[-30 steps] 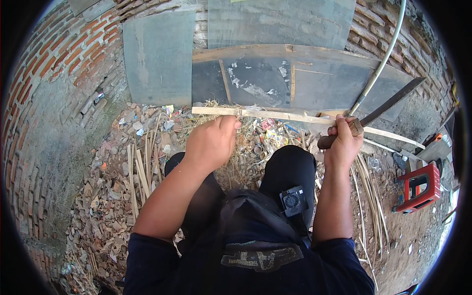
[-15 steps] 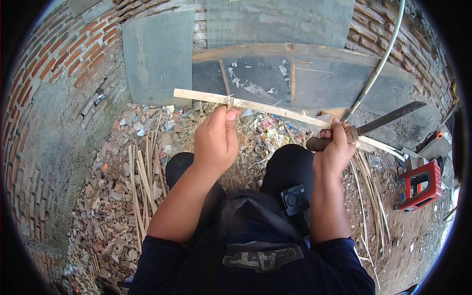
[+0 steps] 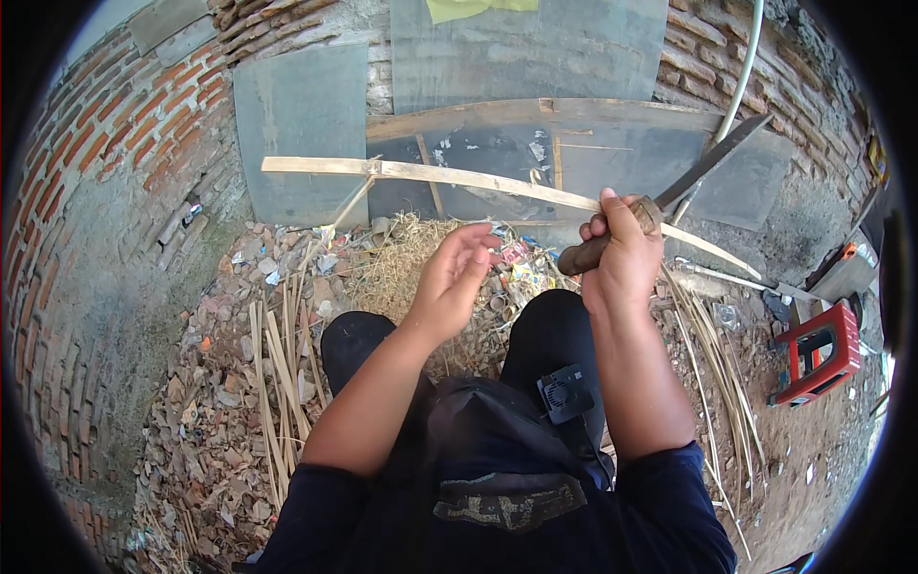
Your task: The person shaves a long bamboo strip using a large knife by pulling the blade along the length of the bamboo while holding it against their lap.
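Observation:
My right hand [image 3: 626, 251] is closed round the wooden handle of a machete [image 3: 715, 161], whose dark blade points up and to the right. Along with the handle, the same hand holds a long pale bamboo strip [image 3: 478, 180] that stretches far to the left and curves down past the hand on the right. From a node near the strip's left end, a thin sliver [image 3: 350, 203] slants downward. My left hand [image 3: 449, 282] is below the strip, apart from it, fingers loosely spread and nothing in them.
Bamboo strips lie on the ground at left [image 3: 277, 383] and right [image 3: 722, 383]. Straw-like shavings [image 3: 406, 258] cover rubble [image 3: 215, 421] in front of my knees. A red stool [image 3: 818, 354] stands at right. Grey panels [image 3: 306, 134] lean against the brick wall [image 3: 134, 96].
My left hand has let go of the bamboo strip and dropped below it. My right hand has risen with the machete and strip; the strip has shifted left and the blade points more steeply up.

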A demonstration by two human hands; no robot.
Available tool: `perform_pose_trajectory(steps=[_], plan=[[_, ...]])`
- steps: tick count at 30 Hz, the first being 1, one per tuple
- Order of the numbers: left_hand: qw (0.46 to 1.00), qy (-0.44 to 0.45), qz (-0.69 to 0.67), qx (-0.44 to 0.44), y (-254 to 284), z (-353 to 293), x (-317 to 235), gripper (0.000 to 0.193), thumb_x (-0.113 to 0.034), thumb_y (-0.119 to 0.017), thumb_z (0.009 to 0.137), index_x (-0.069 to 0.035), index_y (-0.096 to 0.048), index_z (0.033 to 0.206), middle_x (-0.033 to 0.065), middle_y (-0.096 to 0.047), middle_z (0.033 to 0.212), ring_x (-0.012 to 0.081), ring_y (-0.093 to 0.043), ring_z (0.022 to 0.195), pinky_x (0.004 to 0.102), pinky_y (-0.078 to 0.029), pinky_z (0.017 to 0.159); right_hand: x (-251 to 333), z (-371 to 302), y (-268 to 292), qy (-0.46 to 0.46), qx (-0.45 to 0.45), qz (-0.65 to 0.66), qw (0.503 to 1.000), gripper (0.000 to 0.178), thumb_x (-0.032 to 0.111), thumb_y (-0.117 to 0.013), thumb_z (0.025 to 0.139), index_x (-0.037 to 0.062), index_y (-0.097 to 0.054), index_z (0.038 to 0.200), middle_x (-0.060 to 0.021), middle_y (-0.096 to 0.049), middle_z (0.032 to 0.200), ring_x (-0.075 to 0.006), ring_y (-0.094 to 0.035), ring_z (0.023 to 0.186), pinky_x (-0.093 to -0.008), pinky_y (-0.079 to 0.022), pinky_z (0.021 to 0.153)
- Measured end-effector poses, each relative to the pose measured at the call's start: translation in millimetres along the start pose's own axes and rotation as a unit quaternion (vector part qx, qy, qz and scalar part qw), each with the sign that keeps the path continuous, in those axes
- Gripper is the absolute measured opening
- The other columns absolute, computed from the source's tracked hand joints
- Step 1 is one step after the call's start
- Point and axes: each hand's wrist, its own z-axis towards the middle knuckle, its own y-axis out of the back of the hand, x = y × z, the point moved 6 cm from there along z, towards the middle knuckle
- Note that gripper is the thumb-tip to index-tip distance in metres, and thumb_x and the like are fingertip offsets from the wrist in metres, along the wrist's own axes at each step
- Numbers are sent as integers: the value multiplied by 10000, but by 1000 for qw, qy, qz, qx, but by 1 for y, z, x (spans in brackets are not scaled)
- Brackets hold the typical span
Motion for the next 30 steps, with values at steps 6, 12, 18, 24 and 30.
perform_pose_trajectory(steps=[6, 12, 18, 24, 30], plan=[[988, -143, -62, -5, -37, 51, -55, 535, -412, -402, 1087, -9, -412, 1439, 124, -557, 1379, 143, -560, 1137, 293, -443, 923, -21, -28, -52, -97, 80, 54, 991, 150, 96, -697, 934, 60, -558, 888, -33, -592, 708, -117, -546, 564, -263, -455, 529], [986, -162, -29, 14, -42, 70, -98, 456, -370, -342, 1107, -32, -459, 1391, 108, -583, 1358, 125, -567, 1106, 228, -447, 826, -7, -16, -75, -111, 103, 62, 987, 152, 169, -681, 962, 71, -566, 952, -41, -629, 817, -110, -555, 643, -264, -458, 570], [970, -219, -98, -34, -21, 108, -131, 398, -400, -321, 1104, -52, -466, 1233, 135, -642, 1167, 227, -629, 1101, 334, -524, 910, 8, -16, -89, -208, 225, 50, 950, 302, 325, -692, 961, 90, -525, 1052, -52, -620, 870, -129, -541, 657, -301, -472, 592], [948, -267, -79, -153, 38, 133, -225, 407, -365, -342, 1110, -14, -462, 1276, -23, -384, 751, 76, -361, 645, 238, -351, 592, 12, -6, -55, -203, 207, -33, 956, 307, 273, -735, 928, 84, -519, 1039, -10, -511, 718, -119, -492, 540, -286, -426, 515], [947, -235, 89, -200, 80, 139, -317, 349, -401, -342, 1109, -100, -516, 1088, -64, -351, 675, 39, -301, 513, 202, -271, 438, 13, 15, -20, -130, 191, -119, 966, 261, 231, -734, 912, 79, -536, 991, -8, -507, 676, -117, -477, 507, -274, -381, 472]])
